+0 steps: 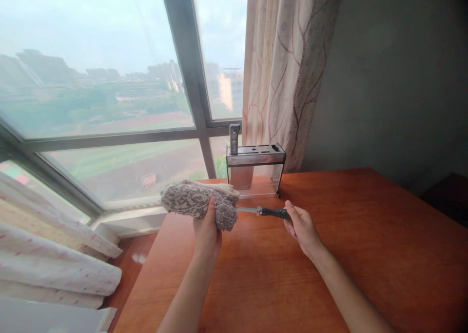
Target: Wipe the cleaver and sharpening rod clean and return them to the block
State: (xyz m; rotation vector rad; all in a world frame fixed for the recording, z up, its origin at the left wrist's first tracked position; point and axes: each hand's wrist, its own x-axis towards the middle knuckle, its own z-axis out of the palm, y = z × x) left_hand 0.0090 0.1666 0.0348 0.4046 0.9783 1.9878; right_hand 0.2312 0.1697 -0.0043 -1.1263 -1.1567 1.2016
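My left hand [208, 225] is closed around a bunched grey-and-white fluffy cloth [197, 201], thumb on top. The cloth wraps the far part of a sharpening steel [270, 212], hiding its tip. Only a short length of its narrow metal rod shows between the cloth and the ribbed black handle. My right hand [302, 225] grips the end of that handle. Both hands are above the wooden table. Just beyond them stands a knife block [256, 156] with clear sides and a slotted top. One dark-handled knife [234, 139] stands upright in its left end.
The reddish-brown wooden table [365, 255] spreads beneath my arms and off to the right. Behind the block hangs a patterned curtain [285, 69] beside a grey wall. Large framed windows fill the left, with another curtain [54, 255] and a white surface [51, 318] at lower left.
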